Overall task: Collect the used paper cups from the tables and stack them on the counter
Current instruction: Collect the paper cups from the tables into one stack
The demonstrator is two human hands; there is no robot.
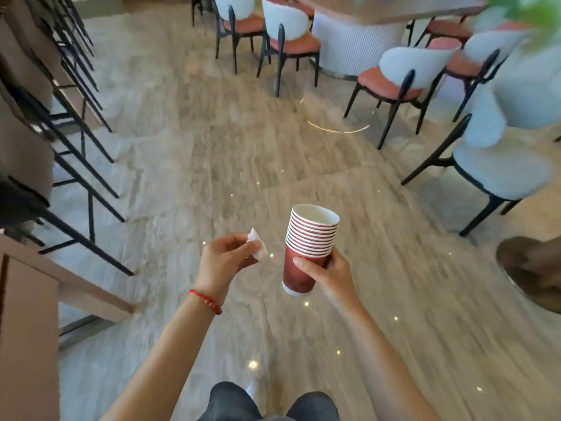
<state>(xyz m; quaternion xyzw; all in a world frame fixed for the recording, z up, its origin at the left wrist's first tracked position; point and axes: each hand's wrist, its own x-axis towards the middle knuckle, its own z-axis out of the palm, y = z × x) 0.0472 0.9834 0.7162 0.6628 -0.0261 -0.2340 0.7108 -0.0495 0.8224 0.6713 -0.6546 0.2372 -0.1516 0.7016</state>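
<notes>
My right hand [329, 270] grips a stack of several red paper cups [306, 247] with white insides, held upright and slightly tilted over the floor. To its left, my left hand [226, 259] pinches a crumpled white tissue [258, 244] between thumb and fingers. A red string bracelet sits on that wrist. Both hands are out in front of me at waist height, a little apart from each other.
A pale marble floor [243, 165] stretches ahead. Black-legged bar stools [76, 165] line a counter [27, 299] on the left. White-backed chairs [403, 74] with pink seats surround a table [379, 10] at the back right. A dark round base [531, 268] stands at the right edge.
</notes>
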